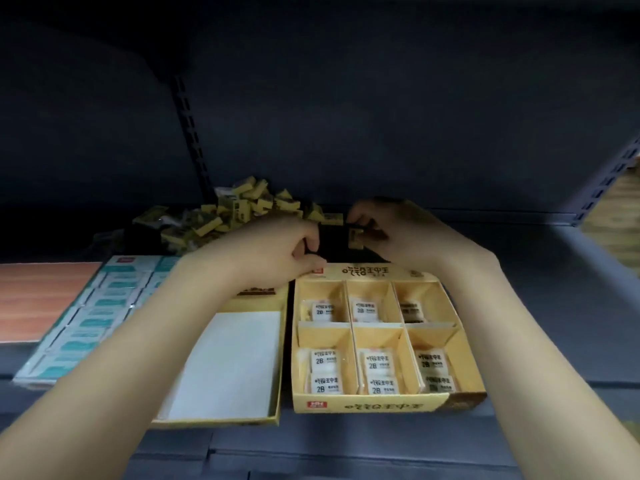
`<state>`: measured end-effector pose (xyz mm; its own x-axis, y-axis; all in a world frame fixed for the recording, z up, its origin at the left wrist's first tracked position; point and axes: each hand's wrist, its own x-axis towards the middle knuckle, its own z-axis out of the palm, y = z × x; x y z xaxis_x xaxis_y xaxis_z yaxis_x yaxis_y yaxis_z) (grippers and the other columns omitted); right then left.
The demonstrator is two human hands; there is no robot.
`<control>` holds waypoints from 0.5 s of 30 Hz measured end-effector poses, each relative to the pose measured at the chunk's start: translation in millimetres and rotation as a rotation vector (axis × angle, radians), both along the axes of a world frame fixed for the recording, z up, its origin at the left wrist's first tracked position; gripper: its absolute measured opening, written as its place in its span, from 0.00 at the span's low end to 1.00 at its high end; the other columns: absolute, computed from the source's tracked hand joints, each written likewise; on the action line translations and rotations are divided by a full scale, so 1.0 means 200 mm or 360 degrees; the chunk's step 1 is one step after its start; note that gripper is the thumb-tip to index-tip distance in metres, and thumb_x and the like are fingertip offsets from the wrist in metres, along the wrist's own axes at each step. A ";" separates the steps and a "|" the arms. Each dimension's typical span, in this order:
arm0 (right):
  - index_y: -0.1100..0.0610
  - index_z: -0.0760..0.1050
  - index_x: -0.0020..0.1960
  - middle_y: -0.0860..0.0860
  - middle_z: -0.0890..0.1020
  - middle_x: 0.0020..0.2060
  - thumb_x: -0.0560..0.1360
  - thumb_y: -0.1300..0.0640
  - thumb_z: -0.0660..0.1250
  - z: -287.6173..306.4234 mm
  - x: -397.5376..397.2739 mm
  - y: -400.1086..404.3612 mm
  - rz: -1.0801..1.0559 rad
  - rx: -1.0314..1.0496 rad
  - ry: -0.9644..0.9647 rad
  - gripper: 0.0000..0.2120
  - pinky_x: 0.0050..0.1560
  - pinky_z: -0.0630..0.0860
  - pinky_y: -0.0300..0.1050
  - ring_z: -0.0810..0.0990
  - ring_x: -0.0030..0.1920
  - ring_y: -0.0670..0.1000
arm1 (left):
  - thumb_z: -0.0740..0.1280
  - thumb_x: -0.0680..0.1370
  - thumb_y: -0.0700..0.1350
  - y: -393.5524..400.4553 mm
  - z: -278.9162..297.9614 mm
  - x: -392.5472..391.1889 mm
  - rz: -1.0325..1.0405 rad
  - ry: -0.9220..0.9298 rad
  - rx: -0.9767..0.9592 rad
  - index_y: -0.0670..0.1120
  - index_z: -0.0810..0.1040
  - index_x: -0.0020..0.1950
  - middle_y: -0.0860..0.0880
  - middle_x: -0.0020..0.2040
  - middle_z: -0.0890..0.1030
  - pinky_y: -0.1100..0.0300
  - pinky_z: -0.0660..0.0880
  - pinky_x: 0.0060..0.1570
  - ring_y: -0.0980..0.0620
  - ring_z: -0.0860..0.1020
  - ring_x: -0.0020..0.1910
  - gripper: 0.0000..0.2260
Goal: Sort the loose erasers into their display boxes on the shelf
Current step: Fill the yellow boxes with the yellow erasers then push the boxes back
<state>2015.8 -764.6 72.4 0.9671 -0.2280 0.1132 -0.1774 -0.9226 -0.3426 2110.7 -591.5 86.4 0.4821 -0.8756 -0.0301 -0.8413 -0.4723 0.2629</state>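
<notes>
wrapped erasers (375,376) in divided yellow display box (384,406), lower middle: "2B" | box's front lettering: upside down, unreadable | red logo: illegible

Both arms reach fwd, bare forearms converging. Left hand (277,247) knuckles up, fingers curled, thumb and forefinger pinched; what's in its grip can't be made out. Right hand (391,233) opposite, fingers curled, pinching something small.

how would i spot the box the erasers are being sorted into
On the dark shelf, look just in front of the heap of loose erasers. It is the yellow divided box, right of the flat box with the white insert, and the only one split into six compartments.
</notes>
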 end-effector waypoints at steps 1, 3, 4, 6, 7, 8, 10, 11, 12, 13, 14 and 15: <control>0.46 0.70 0.62 0.47 0.76 0.59 0.78 0.51 0.63 0.00 0.04 0.01 0.0048 -0.0040 0.0019 0.13 0.57 0.74 0.50 0.75 0.57 0.50 | 0.65 0.76 0.54 0.05 -0.01 0.05 0.0042 0.0008 -0.0016 0.51 0.75 0.55 0.54 0.47 0.76 0.59 0.73 0.47 0.55 0.75 0.46 0.10; 0.45 0.69 0.65 0.48 0.74 0.63 0.78 0.51 0.62 0.01 0.12 0.04 0.0120 -0.0144 0.0059 0.15 0.58 0.72 0.49 0.73 0.60 0.51 | 0.65 0.77 0.51 0.14 -0.01 0.14 0.0133 0.0015 -0.0076 0.50 0.76 0.53 0.53 0.48 0.77 0.58 0.74 0.49 0.54 0.75 0.47 0.08; 0.45 0.69 0.66 0.48 0.73 0.64 0.78 0.51 0.62 0.01 0.16 0.05 0.0155 -0.0197 0.0073 0.16 0.59 0.71 0.49 0.72 0.62 0.51 | 0.65 0.77 0.50 0.19 -0.01 0.18 0.0184 0.0007 -0.0102 0.49 0.76 0.52 0.53 0.49 0.77 0.58 0.74 0.50 0.54 0.75 0.48 0.07; 0.45 0.69 0.67 0.48 0.72 0.66 0.78 0.52 0.62 0.02 0.24 0.08 0.0229 -0.0288 0.0068 0.17 0.60 0.70 0.49 0.71 0.64 0.51 | 0.65 0.77 0.48 0.29 -0.01 0.26 0.0302 -0.0075 -0.0112 0.47 0.77 0.53 0.53 0.49 0.77 0.61 0.71 0.47 0.54 0.74 0.48 0.07; 0.45 0.69 0.66 0.47 0.72 0.66 0.78 0.52 0.62 0.02 0.27 0.10 0.0266 -0.0318 0.0054 0.17 0.61 0.70 0.49 0.71 0.64 0.51 | 0.66 0.77 0.48 0.33 0.00 0.30 0.0366 -0.0125 -0.0104 0.47 0.77 0.53 0.52 0.50 0.77 0.61 0.70 0.45 0.54 0.74 0.48 0.08; 0.44 0.70 0.66 0.47 0.72 0.66 0.78 0.52 0.62 0.02 0.31 0.11 0.0306 -0.0339 0.0045 0.16 0.61 0.70 0.49 0.71 0.64 0.51 | 0.66 0.76 0.48 0.38 0.00 0.33 0.0423 -0.0157 -0.0105 0.47 0.77 0.54 0.51 0.50 0.77 0.61 0.70 0.46 0.53 0.74 0.48 0.08; 0.43 0.72 0.63 0.45 0.74 0.63 0.78 0.52 0.63 0.01 0.39 0.14 0.0412 -0.0382 0.0066 0.15 0.60 0.70 0.48 0.72 0.63 0.49 | 0.67 0.76 0.47 0.45 -0.01 0.38 0.0511 -0.0177 -0.0105 0.47 0.78 0.53 0.50 0.52 0.79 0.59 0.73 0.49 0.50 0.76 0.50 0.08; 0.42 0.73 0.62 0.44 0.75 0.62 0.78 0.52 0.63 0.01 0.42 0.15 0.0474 -0.0406 0.0097 0.14 0.59 0.71 0.48 0.72 0.62 0.49 | 0.67 0.76 0.46 0.49 -0.01 0.40 0.0549 -0.0191 -0.0090 0.47 0.78 0.53 0.49 0.53 0.79 0.58 0.73 0.51 0.50 0.76 0.51 0.08; 0.42 0.73 0.61 0.44 0.76 0.61 0.77 0.53 0.64 0.00 0.46 0.17 0.0534 -0.0428 0.0129 0.14 0.59 0.71 0.49 0.73 0.62 0.48 | 0.67 0.76 0.46 0.52 -0.02 0.41 0.0577 -0.0213 -0.0080 0.46 0.78 0.53 0.49 0.53 0.79 0.57 0.73 0.52 0.49 0.76 0.52 0.08; 0.42 0.74 0.61 0.44 0.76 0.61 0.77 0.54 0.64 -0.01 0.50 0.18 0.0588 -0.0458 0.0160 0.14 0.60 0.71 0.50 0.73 0.62 0.48 | 0.67 0.75 0.45 0.55 -0.03 0.43 0.0601 -0.0226 -0.0072 0.46 0.78 0.53 0.48 0.54 0.80 0.56 0.73 0.52 0.48 0.76 0.53 0.08; 0.43 0.74 0.62 0.45 0.76 0.62 0.76 0.55 0.65 -0.01 0.53 0.20 0.0637 -0.0502 0.0182 0.15 0.61 0.70 0.50 0.72 0.62 0.48 | 0.67 0.75 0.45 0.58 -0.03 0.44 0.0621 -0.0228 -0.0071 0.46 0.78 0.53 0.48 0.54 0.80 0.56 0.73 0.53 0.48 0.76 0.53 0.08; 0.44 0.74 0.63 0.45 0.75 0.62 0.77 0.56 0.65 -0.01 0.56 0.21 0.0673 -0.0552 0.0196 0.16 0.62 0.70 0.51 0.71 0.63 0.49 | 0.67 0.75 0.45 0.60 -0.03 0.45 0.0638 -0.0222 -0.0075 0.46 0.78 0.53 0.48 0.54 0.80 0.56 0.72 0.53 0.48 0.76 0.53 0.08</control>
